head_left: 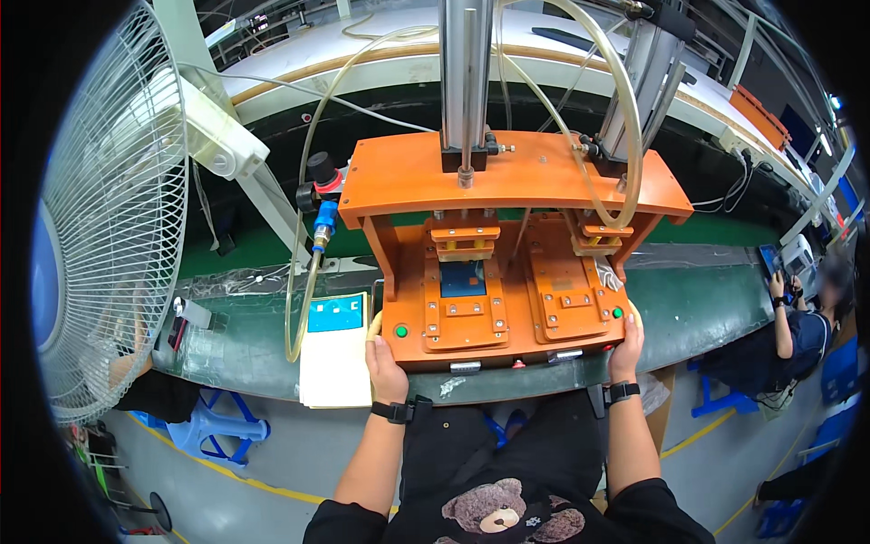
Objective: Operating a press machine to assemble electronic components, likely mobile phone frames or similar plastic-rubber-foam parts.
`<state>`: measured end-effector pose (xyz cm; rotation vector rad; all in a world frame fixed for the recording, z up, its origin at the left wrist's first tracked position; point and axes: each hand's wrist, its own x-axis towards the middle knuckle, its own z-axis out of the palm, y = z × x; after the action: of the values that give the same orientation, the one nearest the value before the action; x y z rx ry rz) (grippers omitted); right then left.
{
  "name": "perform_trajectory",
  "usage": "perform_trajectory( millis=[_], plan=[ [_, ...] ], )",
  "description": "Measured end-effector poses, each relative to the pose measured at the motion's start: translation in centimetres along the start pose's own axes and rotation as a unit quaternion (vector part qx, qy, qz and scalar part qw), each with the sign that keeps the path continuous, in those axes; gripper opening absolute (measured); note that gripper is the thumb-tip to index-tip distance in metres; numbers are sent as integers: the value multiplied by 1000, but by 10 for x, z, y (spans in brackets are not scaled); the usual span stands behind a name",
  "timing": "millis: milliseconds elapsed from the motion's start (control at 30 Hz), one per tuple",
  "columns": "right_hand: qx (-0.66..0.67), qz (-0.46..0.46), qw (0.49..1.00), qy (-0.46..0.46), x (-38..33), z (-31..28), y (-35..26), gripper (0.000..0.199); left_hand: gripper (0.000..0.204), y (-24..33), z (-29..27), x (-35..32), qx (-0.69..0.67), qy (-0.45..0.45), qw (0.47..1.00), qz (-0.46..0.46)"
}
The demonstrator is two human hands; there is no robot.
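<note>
An orange twin-station press (426, 331) stands on the bench in front of me. My left hand (387, 370) lies along the left side of its base, fingers stretched forward with yellow coverings on the tips. Against the right side rests my right hand (626, 352), its fingers also extended and partly hidden. Neither hand visibly holds a loose part. Under the raised left press head (465, 238) a dark blue board (462, 279) sits in the fixture. The right fixture (569, 295) carries an orange plate. Green buttons (401, 332) mark the base's front corners.
Left of the press, a bright blue sheet (336, 314) lies on a stack of pale paper (335, 372). A large fan (118, 208) stands far left. Clear hoses (625, 109) loop above the press. At right another person (802, 326) sits at the green bench (716, 290).
</note>
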<state>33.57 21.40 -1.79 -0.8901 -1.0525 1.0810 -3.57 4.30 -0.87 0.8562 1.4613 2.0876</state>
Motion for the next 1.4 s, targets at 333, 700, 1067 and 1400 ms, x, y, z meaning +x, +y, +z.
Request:
perform_trajectory(
  millis=[333, 700, 1067, 1400],
  plan=[
    [-30, -22, 999, -2, -2, 3, -2, 41, 46, -5, -3, -1, -13, 2, 1000, -10],
    [-5, -22, 1000, -3, 0, 0, 3, 43, 47, -3, 0, 0, 18, -5, 1000, 10],
    [2, -23, 1000, -5, -2, 0, 1, 42, 47, -4, 0, -1, -4, -3, 1000, 3],
    [13, -30, 999, 3, -1, 3, -2, 40, 48, -12, -1, 1, -20, -1, 1000, -5]
  ],
)
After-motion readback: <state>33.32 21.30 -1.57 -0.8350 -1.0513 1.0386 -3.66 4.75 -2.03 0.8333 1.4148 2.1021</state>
